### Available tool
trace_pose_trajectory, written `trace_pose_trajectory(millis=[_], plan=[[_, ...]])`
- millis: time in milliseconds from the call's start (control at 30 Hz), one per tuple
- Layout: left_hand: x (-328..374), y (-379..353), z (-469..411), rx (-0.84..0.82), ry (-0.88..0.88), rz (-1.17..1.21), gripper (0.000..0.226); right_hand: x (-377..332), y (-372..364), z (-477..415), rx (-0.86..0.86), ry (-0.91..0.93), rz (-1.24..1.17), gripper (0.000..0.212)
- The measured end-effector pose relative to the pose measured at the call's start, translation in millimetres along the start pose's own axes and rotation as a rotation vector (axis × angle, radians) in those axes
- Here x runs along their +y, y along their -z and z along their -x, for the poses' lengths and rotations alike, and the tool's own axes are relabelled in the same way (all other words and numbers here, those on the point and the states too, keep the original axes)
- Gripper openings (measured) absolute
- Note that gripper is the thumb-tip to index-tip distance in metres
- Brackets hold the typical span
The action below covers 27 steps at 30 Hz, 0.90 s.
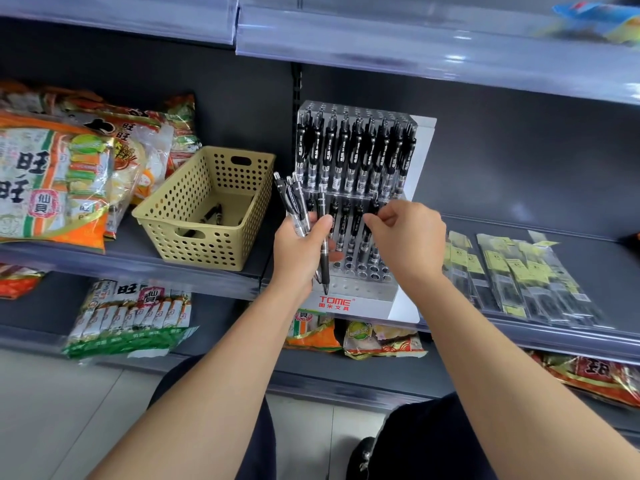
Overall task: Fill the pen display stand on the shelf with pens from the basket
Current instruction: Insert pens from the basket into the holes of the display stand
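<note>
The left hand (304, 249) grips spare pens (294, 202); the right hand (408, 237), pinching one pen (374, 203), should drop it upright into a free stand (360, 292) hole.

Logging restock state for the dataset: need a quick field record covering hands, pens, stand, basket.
left hand: grips bundle of black click pens
right hand: pinches single black pen in the lower tier
clear tiered acrylic pen display stand: top tier full, front holes empty
beige perforated plastic basket: few loose pens inside
</note>
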<state>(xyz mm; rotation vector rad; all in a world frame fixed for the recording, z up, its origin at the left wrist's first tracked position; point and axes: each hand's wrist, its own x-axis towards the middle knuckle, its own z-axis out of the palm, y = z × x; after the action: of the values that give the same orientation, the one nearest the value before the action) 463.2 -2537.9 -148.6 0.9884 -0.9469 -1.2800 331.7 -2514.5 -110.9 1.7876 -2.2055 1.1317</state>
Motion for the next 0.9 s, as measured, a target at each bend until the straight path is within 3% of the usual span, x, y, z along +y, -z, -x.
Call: trace_pose_trajectory(millis=[267, 700, 800, 900], plan=[[1.1, -0.7, 0.9, -0.001, 0.004, 0.011, 0.002, 1.8, -8.6, 1.9, -0.082, 0.053, 0.223, 0.050], [1.6, -0.3, 1.4, -0.032, 0.004, 0.000, 0.004, 1.4, -7.8, 1.8, -0.143, 0.057, 0.289, 0.050], [3.2, -0.5, 3.4, -0.058, 0.030, -0.001, 0.004, -0.9, -4.2, 2.3, -0.129, 0.064, 0.246, 0.047], [5.6, -0.9, 5.1, -0.101, 0.053, 0.016, 0.002, -8.9, -0.6, 3.1, -0.132, 0.071, -0.005, 0.037]])
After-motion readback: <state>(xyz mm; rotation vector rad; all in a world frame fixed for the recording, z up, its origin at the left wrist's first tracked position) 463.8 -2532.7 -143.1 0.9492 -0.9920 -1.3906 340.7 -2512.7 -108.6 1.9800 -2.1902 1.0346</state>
